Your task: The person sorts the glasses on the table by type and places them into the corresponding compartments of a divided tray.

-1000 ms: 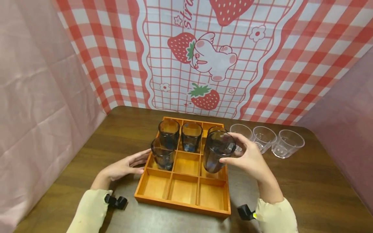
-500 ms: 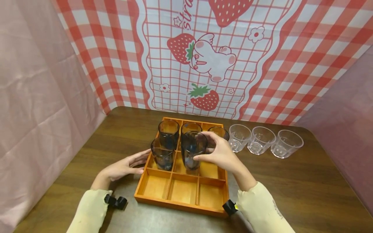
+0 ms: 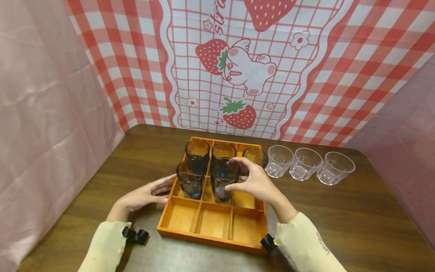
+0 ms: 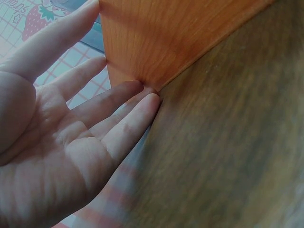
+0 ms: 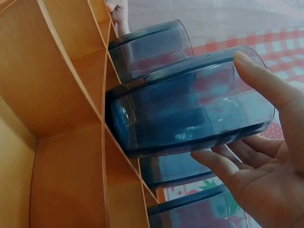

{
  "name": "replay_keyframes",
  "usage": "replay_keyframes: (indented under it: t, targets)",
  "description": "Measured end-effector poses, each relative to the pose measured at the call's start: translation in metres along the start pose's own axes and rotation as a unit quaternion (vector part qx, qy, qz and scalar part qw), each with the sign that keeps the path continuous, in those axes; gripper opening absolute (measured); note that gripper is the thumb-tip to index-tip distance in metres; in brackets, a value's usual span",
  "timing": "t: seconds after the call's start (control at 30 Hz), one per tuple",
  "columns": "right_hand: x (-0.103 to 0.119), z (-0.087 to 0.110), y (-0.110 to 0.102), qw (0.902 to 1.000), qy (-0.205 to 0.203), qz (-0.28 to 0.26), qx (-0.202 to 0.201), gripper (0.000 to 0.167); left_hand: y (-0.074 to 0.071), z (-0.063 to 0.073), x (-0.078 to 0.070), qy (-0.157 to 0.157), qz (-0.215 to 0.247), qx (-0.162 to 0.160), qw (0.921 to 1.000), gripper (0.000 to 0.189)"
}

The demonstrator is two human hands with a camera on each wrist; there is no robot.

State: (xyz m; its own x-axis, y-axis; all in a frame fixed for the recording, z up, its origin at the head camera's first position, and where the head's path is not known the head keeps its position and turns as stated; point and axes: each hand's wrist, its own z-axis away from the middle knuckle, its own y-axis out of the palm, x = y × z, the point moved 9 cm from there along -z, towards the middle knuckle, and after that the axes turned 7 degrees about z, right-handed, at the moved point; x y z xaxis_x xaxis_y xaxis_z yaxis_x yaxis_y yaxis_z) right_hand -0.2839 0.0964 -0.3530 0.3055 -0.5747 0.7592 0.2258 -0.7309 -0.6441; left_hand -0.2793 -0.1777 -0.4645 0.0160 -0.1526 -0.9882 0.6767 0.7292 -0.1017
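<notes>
My right hand holds a dark tinted drinking glass between thumb and fingers, over the middle compartment of an orange wooden divided tray. In the right wrist view the glass has its base down among the dividers and the thumb near its rim. Other dark glasses stand in the tray: one at back left, one at back middle, one at back right and one at middle left. My left hand touches the tray's left side with extended fingers.
Three clear cups stand in a row right of the tray: a near one, a middle one and a far one. The tray's front row of compartments holds nothing. A checked strawberry cloth hangs behind the wooden table.
My right hand has carried the dark glass left, from over the middle-right compartment to the centre one, then slightly lower. The left hand stays against the tray.
</notes>
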Motion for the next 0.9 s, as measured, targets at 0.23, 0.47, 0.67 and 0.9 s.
replay_keyframes:
  t: [0.23,0.47,0.67,0.9]
  targets:
    - [-0.011,0.001,0.003,0.9994,0.017,0.022,0.019,0.080,0.000,0.000,0.001,-0.003,-0.004,-0.003,1.0000,0.079]
    - [-0.017,0.000,0.012,0.9974,0.023,0.055,0.040,0.083,0.001,-0.001,0.000,-0.002,-0.002,-0.003,1.0000,0.079]
    - [-0.017,0.000,0.016,0.9961,0.032,0.068,0.047,0.082,0.002,-0.002,0.000,0.000,-0.008,-0.001,1.0000,0.079]
    - [-0.014,-0.004,0.018,0.9943,0.024,0.087,0.057,0.083,0.000,0.000,0.001,-0.005,-0.013,-0.006,0.9999,0.078]
